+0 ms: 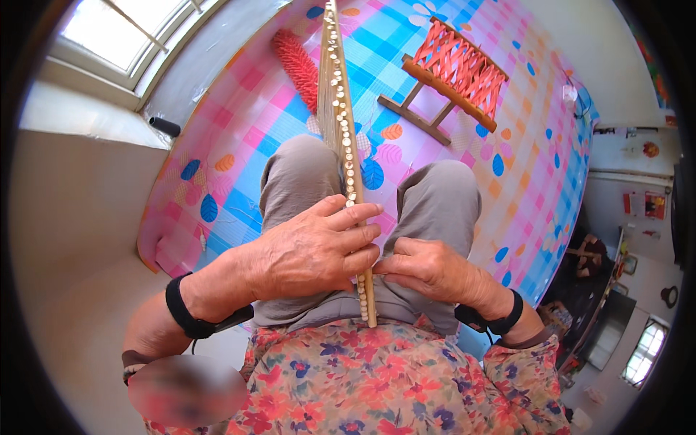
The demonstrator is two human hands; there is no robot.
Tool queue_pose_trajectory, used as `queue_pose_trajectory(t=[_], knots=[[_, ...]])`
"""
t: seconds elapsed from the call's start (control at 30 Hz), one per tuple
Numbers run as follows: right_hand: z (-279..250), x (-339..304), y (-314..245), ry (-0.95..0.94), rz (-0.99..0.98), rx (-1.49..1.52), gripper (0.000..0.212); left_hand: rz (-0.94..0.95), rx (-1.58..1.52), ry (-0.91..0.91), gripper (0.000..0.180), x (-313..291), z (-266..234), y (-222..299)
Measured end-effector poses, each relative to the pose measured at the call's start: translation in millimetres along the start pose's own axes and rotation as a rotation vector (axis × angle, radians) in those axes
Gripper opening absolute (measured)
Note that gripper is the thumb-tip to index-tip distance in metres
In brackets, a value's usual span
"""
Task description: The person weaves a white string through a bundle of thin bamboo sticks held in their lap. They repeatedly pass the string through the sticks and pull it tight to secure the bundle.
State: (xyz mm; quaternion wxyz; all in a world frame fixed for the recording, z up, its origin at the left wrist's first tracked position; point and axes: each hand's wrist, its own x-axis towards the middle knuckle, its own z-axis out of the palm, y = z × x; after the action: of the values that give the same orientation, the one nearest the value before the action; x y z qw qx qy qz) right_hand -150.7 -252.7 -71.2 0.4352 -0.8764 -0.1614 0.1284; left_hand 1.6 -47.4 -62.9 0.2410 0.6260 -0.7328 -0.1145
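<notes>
A long, narrow wooden frame [343, 94] stands on edge between my knees, running away from my lap. Small white round ends line its upper edge in a row. My left hand [312, 246] lies across the near part, its fingers curled over the edge and its thumb hidden. Close against the frame's right side, my right hand [428, 268] is closed in a pinch, with the fingertips beside the left fingers. Whatever the pinch holds is too small to make out.
On the checked, flower-printed sheet [239, 159] lie a red ribbed roll [296, 69] and a wooden stand laced with red strands [464, 69], ahead on the right. A black cylinder [164, 127] rests on the ledge by the window [123, 32]. Furniture stands at the far right.
</notes>
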Motion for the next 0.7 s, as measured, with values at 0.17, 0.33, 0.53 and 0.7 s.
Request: queue_pose_trajectory(t=[0.17,0.33,0.53,0.7], knots=[[0.1,-8.1,6.1,0.024,-0.019,0.017,0.02,-0.018,-0.023,-0.058,0.046,5.0,-6.3,1.1],[-0.7,-12.9,7.3,0.072,-0.043,0.005,0.017,-0.022,-0.016,-0.095,0.047,9.0,-12.5,2.8],[-7.7,-15.4,3.1,0.079,-0.057,-0.123,0.015,0.001,0.017,-0.102,0.046,8.3,-7.5,0.2],[-14.3,-8.2,3.3,0.057,-0.134,-0.144,0.005,0.033,0.048,-0.132,0.041,11.8,-8.4,-0.6]])
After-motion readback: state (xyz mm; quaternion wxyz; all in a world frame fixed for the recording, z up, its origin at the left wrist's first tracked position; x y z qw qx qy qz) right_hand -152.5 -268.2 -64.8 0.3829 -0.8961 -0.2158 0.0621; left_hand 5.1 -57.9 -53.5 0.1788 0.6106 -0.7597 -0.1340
